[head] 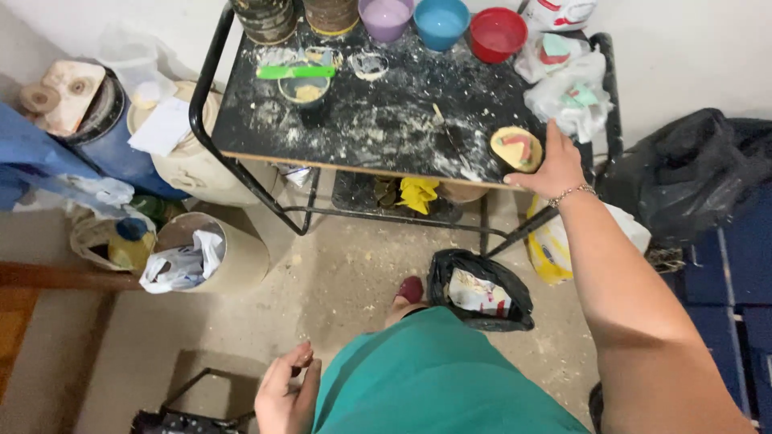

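Yellow-rimmed round mould sits at the near right corner of the dusty black table, my right hand curled against it, not lifted, left hand hanging loosely open.

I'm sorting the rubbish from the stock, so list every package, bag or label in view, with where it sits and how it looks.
White container with red label: table's back right corner, partly cut off.
Clear plastic bags: table's right edge, crumpled, holding green and pink pieces.
Yellow and white bag: floor under the right hand, creased.
Black bag: floor by the foot, open, printed wrapper inside.
No screens or signs.
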